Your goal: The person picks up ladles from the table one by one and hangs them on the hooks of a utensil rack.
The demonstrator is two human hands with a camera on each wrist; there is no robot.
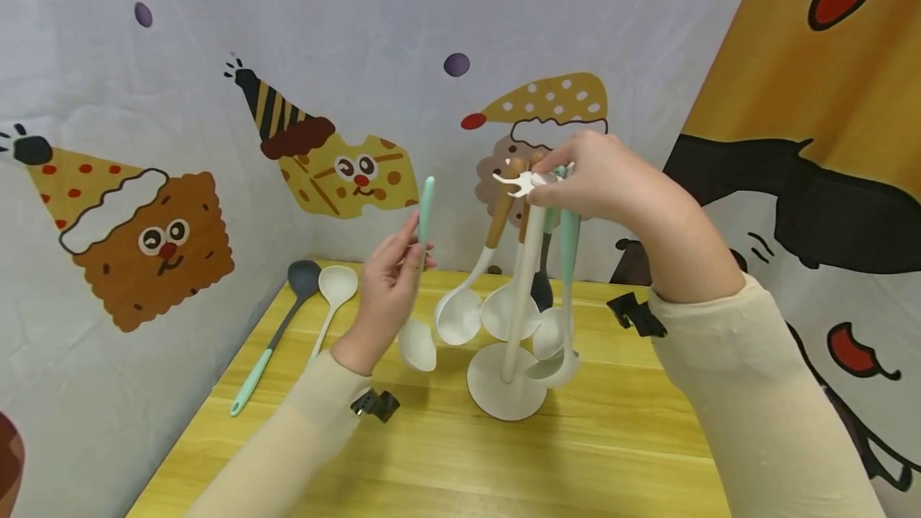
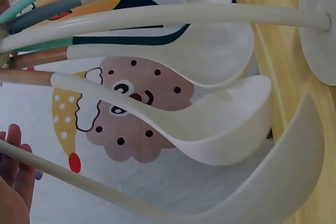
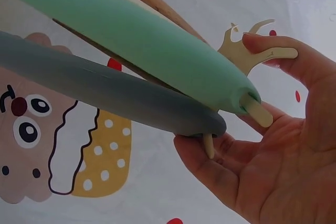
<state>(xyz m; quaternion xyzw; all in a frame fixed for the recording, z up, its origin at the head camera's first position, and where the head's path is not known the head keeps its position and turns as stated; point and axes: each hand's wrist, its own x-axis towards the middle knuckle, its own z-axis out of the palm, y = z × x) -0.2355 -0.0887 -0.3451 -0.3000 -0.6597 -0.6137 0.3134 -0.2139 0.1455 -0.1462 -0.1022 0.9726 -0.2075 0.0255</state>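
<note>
In the head view my left hand (image 1: 388, 282) holds a ladle (image 1: 417, 344) upright by its mint handle, its white bowl hanging low beside the rack. The left wrist view shows that ladle (image 2: 278, 177) close up, with fingertips around its shaft. My right hand (image 1: 600, 178) pinches the white hooked top of a utensil rack (image 1: 525, 286). Several utensils hang there, including a wooden-handled ladle (image 1: 460, 316) and a mint-handled ladle (image 1: 568, 250). In the right wrist view, thumb and fingers touch the hooks (image 3: 239, 53), beside a mint handle (image 3: 157, 40) and a grey handle (image 3: 121, 90).
On the left of the wooden table (image 1: 612, 438) lie a dark ladle or spoon with a mint handle (image 1: 252, 380) and a white one (image 1: 338, 284). The rack's round base (image 1: 496, 402) stands mid-table. A cartoon-printed cloth (image 1: 374, 46) hangs behind.
</note>
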